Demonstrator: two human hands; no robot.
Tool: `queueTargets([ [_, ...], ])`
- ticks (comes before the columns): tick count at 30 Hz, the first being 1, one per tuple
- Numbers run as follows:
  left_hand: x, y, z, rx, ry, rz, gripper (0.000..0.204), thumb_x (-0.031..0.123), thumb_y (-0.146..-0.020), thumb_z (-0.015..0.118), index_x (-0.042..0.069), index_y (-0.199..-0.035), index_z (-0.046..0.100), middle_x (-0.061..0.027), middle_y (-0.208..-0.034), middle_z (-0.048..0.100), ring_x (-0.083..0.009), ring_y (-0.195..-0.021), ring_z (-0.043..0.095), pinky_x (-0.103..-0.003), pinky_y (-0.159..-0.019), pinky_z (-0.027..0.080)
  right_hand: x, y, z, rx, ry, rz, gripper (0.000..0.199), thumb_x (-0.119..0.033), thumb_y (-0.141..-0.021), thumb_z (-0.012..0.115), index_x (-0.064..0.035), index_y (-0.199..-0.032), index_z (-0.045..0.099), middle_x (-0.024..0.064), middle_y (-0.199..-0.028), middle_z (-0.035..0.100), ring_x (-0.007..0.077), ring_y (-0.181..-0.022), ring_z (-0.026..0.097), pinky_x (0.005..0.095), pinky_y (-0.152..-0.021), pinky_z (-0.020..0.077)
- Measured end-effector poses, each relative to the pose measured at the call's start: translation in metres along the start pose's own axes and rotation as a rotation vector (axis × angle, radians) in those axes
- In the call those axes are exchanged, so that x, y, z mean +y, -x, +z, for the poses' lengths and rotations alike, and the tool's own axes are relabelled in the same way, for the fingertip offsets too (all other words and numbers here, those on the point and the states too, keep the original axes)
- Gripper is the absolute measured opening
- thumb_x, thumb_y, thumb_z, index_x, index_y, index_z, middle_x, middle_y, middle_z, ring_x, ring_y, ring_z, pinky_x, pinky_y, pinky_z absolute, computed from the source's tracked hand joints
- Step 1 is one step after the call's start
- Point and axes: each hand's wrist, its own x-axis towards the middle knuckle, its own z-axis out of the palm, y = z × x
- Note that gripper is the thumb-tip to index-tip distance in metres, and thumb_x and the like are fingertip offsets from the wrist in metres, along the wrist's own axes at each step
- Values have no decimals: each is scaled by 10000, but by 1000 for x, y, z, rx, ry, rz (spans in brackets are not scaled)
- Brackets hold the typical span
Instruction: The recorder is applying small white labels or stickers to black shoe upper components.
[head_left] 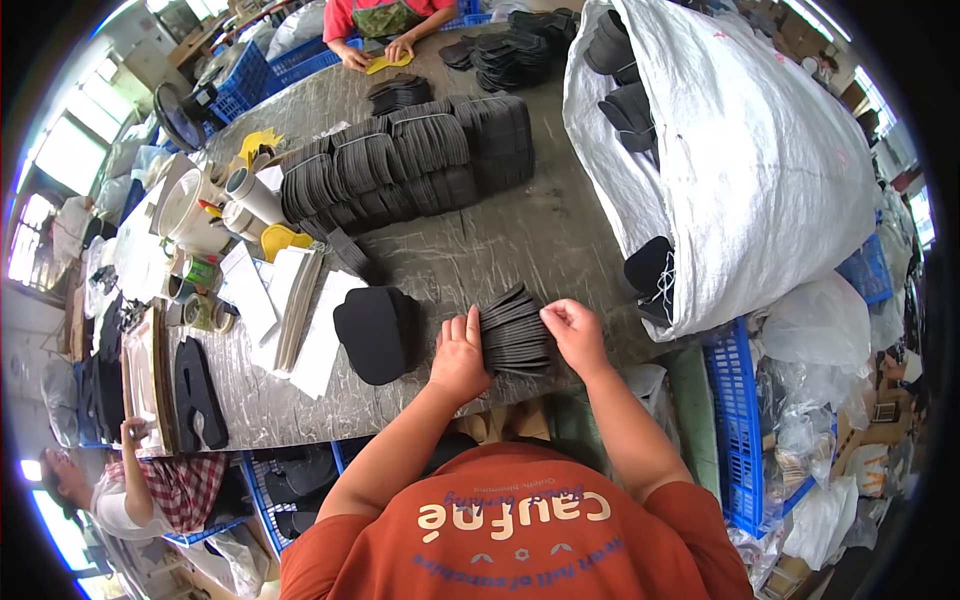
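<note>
Black stack (516, 338) runs lengthwise away from the person (520, 530), between fingers (472, 326).

A busy workshop all round the bench, clutter on every flank!
And over on the right, a bulging white woven sack (775, 170) towers above a blue crate (732, 430), clear plastic bags (820, 325) bunched just beside it; swing left and there's a white bucket (188, 225), white paper sheets (246, 290) near it, a dark round fan (178, 117) beyond, bright windows (75, 155) at the edge; up top, a co-worker in a red top (350, 15) bends over a yellow piece (390, 63), while low left stands a person in a checked apron (195, 490)!
</note>
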Motion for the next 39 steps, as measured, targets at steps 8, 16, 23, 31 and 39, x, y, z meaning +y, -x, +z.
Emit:
queueTargets([
  [8, 2, 4, 4, -4, -104, 5, 1017, 237, -633, 783, -106, -1409, 222, -201, -1223, 434, -363, -1144, 419, -433, -1040, 333, -17, -11, 17, 46, 329, 10, 267, -130, -702, 779, 10, -853, 610, 115, -745, 641, 196, -668, 629, 316, -638, 510],
  [16, 0, 7, 4, 5, -109, 22, 993, 200, -622, 768, -115, -1395, 231, -222, -1209, 431, -373, -1120, 426, -437, -1018, 354, -12, -26, 38, 92, 468, -3, 227, -78, -649, 708, -4, -828, 589, 133, -754, 643, 247, -646, 614, 351, -623, 495],
  [23, -3, 2, 9, -7, -71, -22, 1010, 219, -627, 772, -112, -1406, 221, -213, -1241, 427, -367, -1156, 420, -422, -1049, 334, 40, -25, -29, 240, -266, 131, 96, 27, -761, 608, -21, -844, 605, 23, -749, 612, 117, -608, 544, 254, -562, 429],
  [31, -4, 0, -3, 25, 173, -162, 1019, 215, -631, 816, -115, -1395, 227, -256, -1286, 413, -384, -1206, 413, -427, -1023, 377, 41, 96, -208, -478, 645, 545, 192, -138, -847, 665, -7, -986, 644, 58, -781, 645, 135, -671, 617, 300, -574, 482],
  [39, 24, 13, -12, -272, 1423, -405, 704, 95, -715, 782, -72, -1285, 403, -163, -1168, 583, -242, -1076, 576, -356, -952, 457, 14, 57, -28, -335, -287, 36, 1187, -503, -740, 762, -156, -1511, -70, 251, -1493, 228, 332, -1361, 312, 446, -1065, 327],
])
